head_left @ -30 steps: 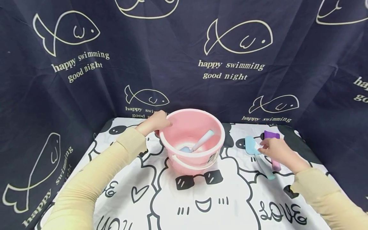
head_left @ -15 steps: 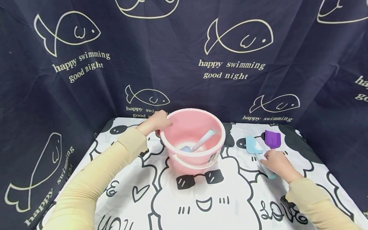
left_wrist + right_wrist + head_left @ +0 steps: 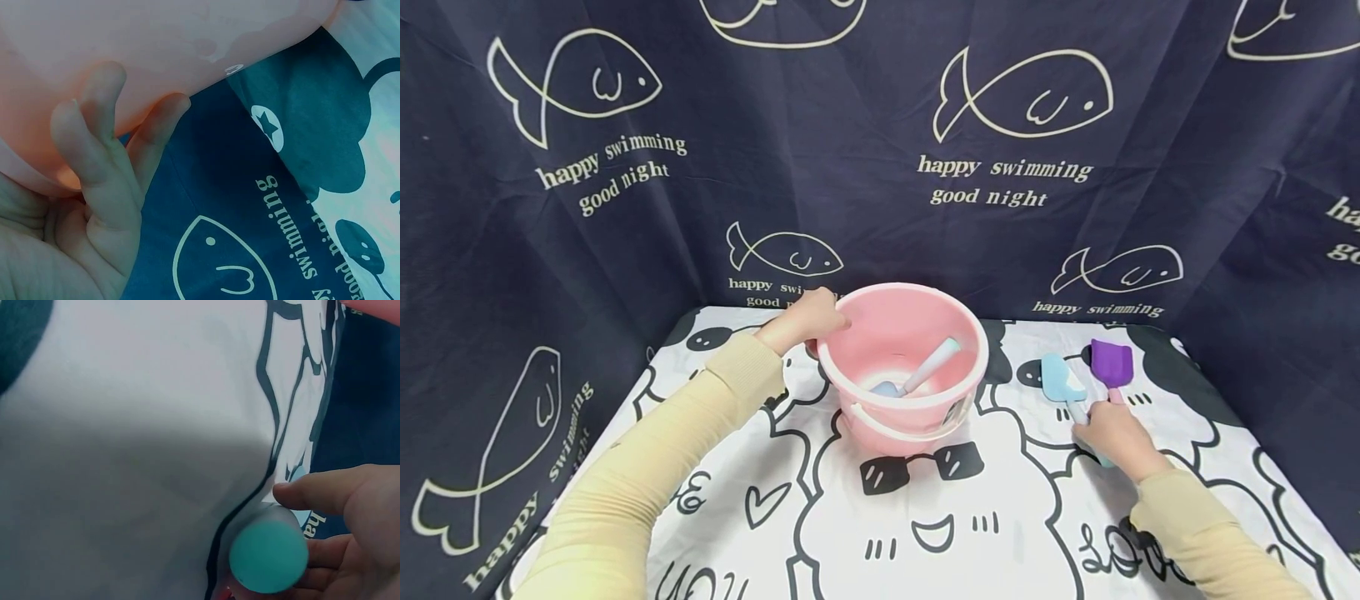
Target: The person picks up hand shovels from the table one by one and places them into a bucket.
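Observation:
My left hand [image 3: 808,315] grips the rim of a pink bucket [image 3: 880,329] at its left side; in the left wrist view the fingers [image 3: 94,156] lie along the outer wall. Inside the bucket leans a spatula [image 3: 931,365] with a pale handle. On the right, my right hand [image 3: 1117,435] holds the handle of a light blue spatula [image 3: 1060,381], whose head points away from me. The right wrist view shows the teal handle end [image 3: 269,556] between thumb and fingers. Just right of it lies a purple spatula [image 3: 1112,363], its pink handle mostly hidden by the hand.
The table is covered by a white cloth [image 3: 992,492] with black sheep drawings. Dark blue curtains [image 3: 880,167] with fish prints enclose the back and sides. The bucket's white carrying handle [image 3: 895,432] hangs down at its front.
My right hand has moved from beside the light blue spatula's head toward me, down to its handle, uncovering the purple head. The left hand and bucket have stayed put.

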`<state>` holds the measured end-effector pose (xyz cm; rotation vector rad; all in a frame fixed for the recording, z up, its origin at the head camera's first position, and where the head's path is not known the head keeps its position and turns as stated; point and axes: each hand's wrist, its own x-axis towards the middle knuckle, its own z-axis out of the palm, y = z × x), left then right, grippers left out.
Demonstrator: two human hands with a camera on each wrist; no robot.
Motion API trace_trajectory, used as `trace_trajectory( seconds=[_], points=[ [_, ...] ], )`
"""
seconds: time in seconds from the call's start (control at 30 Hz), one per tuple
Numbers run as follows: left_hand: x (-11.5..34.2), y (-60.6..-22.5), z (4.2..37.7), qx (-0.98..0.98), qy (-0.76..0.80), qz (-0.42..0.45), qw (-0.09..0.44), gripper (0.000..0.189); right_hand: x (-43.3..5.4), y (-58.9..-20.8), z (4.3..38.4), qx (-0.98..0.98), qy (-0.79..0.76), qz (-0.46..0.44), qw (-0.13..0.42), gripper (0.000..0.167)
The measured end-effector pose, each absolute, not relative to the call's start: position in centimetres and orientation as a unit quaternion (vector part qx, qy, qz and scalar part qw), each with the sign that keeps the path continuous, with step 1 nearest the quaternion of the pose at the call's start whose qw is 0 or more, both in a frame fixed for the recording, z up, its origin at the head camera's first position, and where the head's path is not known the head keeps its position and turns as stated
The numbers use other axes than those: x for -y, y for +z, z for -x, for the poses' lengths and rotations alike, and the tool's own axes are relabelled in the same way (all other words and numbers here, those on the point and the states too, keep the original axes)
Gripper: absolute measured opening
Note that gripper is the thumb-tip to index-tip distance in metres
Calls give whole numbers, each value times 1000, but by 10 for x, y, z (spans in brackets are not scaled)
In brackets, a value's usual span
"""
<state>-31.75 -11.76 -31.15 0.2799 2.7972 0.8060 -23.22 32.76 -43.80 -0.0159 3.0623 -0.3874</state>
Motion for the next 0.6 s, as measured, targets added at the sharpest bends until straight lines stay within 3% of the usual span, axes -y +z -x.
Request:
trace_trajectory(
  seconds=[0.6],
  points=[
    [119, -312, 320, -949, 277, -93, 118, 29, -325, -441, 238, -993, -107, -24, 44, 29]
  ],
)
